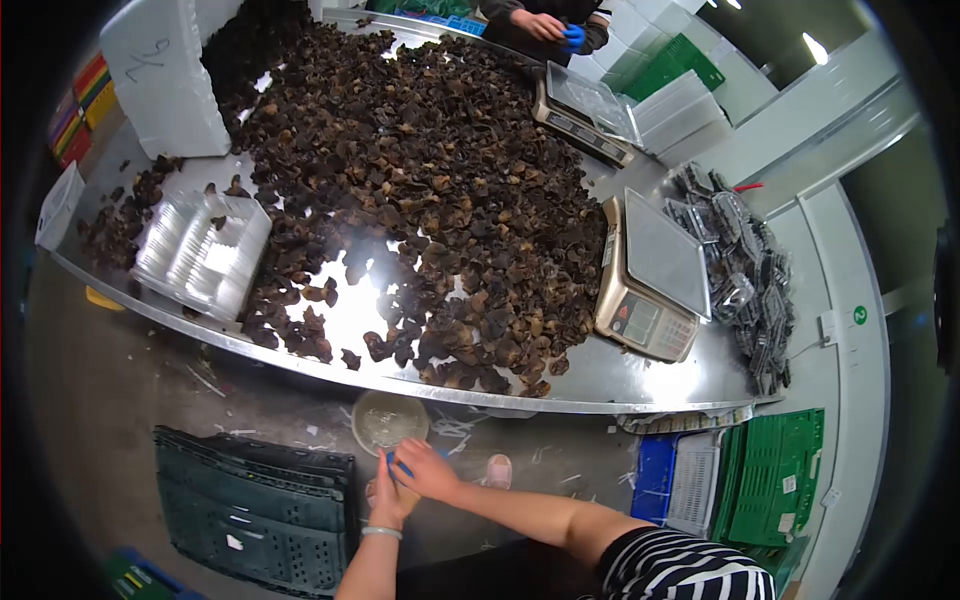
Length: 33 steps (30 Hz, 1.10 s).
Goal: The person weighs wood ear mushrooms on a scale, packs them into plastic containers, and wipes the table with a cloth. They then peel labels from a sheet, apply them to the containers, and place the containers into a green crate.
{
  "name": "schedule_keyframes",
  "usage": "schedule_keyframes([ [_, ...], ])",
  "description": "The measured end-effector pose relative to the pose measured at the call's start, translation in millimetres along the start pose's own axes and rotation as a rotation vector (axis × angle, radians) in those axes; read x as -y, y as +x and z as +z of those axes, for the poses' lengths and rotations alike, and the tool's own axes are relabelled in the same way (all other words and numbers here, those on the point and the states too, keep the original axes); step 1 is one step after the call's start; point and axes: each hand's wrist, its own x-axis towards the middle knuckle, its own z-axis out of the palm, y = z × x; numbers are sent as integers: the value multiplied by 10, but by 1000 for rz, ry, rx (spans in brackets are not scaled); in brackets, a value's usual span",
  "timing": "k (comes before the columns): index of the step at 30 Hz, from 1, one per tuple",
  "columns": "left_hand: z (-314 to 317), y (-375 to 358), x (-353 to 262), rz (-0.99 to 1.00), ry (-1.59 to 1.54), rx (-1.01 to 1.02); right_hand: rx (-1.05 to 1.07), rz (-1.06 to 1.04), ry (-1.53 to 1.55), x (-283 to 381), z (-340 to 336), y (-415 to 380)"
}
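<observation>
My left hand (390, 503), with a light band at its wrist, is raised in front of the table's near edge. Across its fingers lies my right hand (427, 470), closed and touching it. Between the two hands shows a small piece of blue material (396, 466), perhaps part of a glove; its shape is mostly covered. Beyond them, a metal table (650, 385) carries a broad heap of dark brown, curled pieces that look like dried wood ear mushrooms (430, 170).
Two scales (650, 325) (585, 125) stand to the right, near stacked clear packs (745, 280). Clear plastic boxes (205, 255) and a white foam box (165, 80) are left. A round basin (390, 422), a dark crate (255, 510) and green crates (770, 475) sit below. A co-worker's hands (555, 32) show opposite.
</observation>
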Motion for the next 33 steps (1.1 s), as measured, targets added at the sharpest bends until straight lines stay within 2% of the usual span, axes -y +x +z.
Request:
schedule_keyframes([
  [3, 296, -557, 50, -84, 67, -3, 66, -310, -67, 308, -218, -235],
  [4, 299, -658, 60, -54, -31, 39, 143, -332, 15, 415, -398, -222],
  [6, 278, -745, -16, -29, 1, 35, 311, -373, 183, 569, -720, -227],
  [7, 331, -816, -16, -20, 11, 28, 326, -343, 222, 572, -771, -258],
  [9, 502, -959, 6, 139, 94, 22, 365, -289, 299, 547, -961, -308],
  [12, 963, -1087, 177, 380, 348, 4, 66, -105, 154, 507, -1458, -346],
  [13, 1233, -1130, 271, 455, 469, 30, 32, 13, 244, 438, -1570, -363],
  [15, 1869, -1270, 544, 452, 627, 52, 0, 257, 440, 298, -1682, -503],
  [17, 2275, -1274, 851, 417, 732, 177, 253, 569, 1164, 147, -1963, -675],
  [18, 2394, -1224, 999, 434, 778, 234, 306, 793, 1407, 45, -2135, -742],
  [19, 2484, -1171, 1116, 446, 827, 298, 305, 860, 1500, -107, -2345, -807],
  [22, 2666, -1201, 1391, 432, 806, 301, 280, 894, 1709, -702, -2576, -1200],
  [23, 2671, -1201, 1403, 407, 897, 238, 313, 1014, 1888, -733, -2793, -1281],
  [25, 2586, -1245, 1344, 365, 1068, 101, 240, 1018, 1889, -744, -3127, -1493],
  [26, 2443, -1192, 1305, 372, 1064, -25, 181, 1039, 1831, -772, -3224, -1635],
  [29, 2419, -1218, 1171, 455, 1078, -181, 20, 1028, 1722, -915, -3384, -2045],
  [31, 2334, -1167, 1088, 451, 996, -207, -82, 948, 1763, -1029, -3289, -2279],
  [33, 2393, -1174, 1036, 429, 951, -201, -172, 957, 1810, -1020, -3266, -2373],
])
